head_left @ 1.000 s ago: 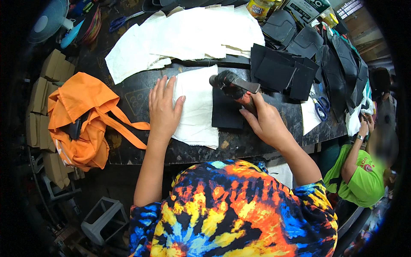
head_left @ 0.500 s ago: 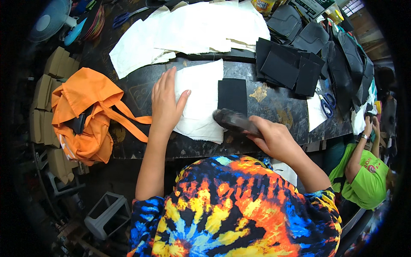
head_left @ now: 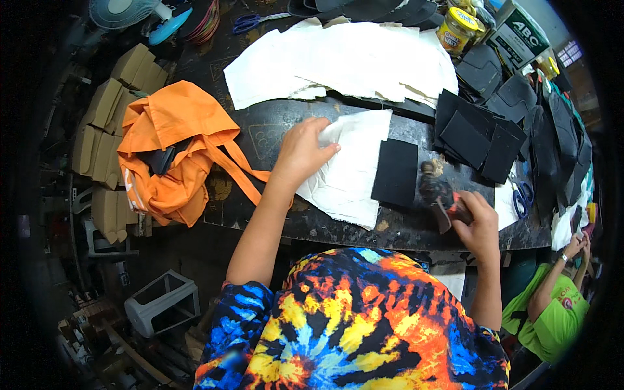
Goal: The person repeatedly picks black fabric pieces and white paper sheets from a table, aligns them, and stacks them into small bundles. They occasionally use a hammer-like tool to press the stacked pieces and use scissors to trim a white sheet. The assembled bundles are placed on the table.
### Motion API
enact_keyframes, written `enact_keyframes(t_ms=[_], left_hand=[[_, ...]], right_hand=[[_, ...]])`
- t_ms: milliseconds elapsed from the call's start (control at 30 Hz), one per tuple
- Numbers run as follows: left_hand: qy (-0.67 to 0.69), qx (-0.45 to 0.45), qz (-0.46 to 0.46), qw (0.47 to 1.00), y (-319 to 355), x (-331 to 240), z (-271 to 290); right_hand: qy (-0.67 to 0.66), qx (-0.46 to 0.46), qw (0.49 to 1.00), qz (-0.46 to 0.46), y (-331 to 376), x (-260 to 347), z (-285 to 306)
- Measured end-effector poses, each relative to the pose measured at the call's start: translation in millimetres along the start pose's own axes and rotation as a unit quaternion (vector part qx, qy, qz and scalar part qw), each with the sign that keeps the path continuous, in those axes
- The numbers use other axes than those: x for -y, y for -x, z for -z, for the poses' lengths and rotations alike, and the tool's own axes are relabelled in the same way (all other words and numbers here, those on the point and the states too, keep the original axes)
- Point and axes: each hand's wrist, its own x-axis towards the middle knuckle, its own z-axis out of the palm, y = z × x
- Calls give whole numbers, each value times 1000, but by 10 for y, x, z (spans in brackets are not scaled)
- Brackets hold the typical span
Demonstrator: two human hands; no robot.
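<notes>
On the dark tabletop in front of me lies a white cloth piece (head_left: 354, 170). My left hand (head_left: 304, 151) grips its left side, fingers curled at the far edge and thumb on top; the fingertips are partly hidden. Close against the cloth's right edge sits a black rectangular piece (head_left: 395, 174), flat on the table. My right hand (head_left: 478, 224) is closed round the handle of a hammer (head_left: 437, 190), whose dark head is just right of the black piece. A sheet of white material (head_left: 506, 205) and blue-handled scissors (head_left: 522, 198) lie beyond that hand.
Overlapping white cloth pieces (head_left: 344, 62) spread across the back. Stacked black pieces (head_left: 465, 133) lie at the right, near a yellow-lidded jar (head_left: 457, 31). An orange bag (head_left: 175, 123) hangs at the left edge. A co-worker in a green shirt (head_left: 552, 309) is at right.
My right hand has drawn the hammer rightward, off the cloth and black piece. My left hand, flat before, has curled its fingers on the cloth. The view has shifted.
</notes>
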Motion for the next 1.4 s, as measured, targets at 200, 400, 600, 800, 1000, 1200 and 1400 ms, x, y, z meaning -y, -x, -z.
enact_keyframes(t_ms=[200,400,600,800,1000,1200,1400], left_hand=[[167,-22,-62,984,301,49,237],[234,-287,63,927,630,584,1768],[-314,-356,191,859,777,1336,2716],[-340,-348,47,873,644,1478,2545],[-164,-282,185,927,535,1788,2630],[-193,-321,174,911,561,2220,2551],[-165,-358,97,914,601,2372,2853]], right_hand=[[41,-11,997,-70,171,-312,43],[17,11,997,-73,100,-268,104],[31,31,997,-70,53,-249,143],[13,24,997,-71,99,-328,160],[9,21,997,-69,123,-360,182],[11,25,997,-66,143,-414,169],[53,-17,997,-61,200,-539,169]])
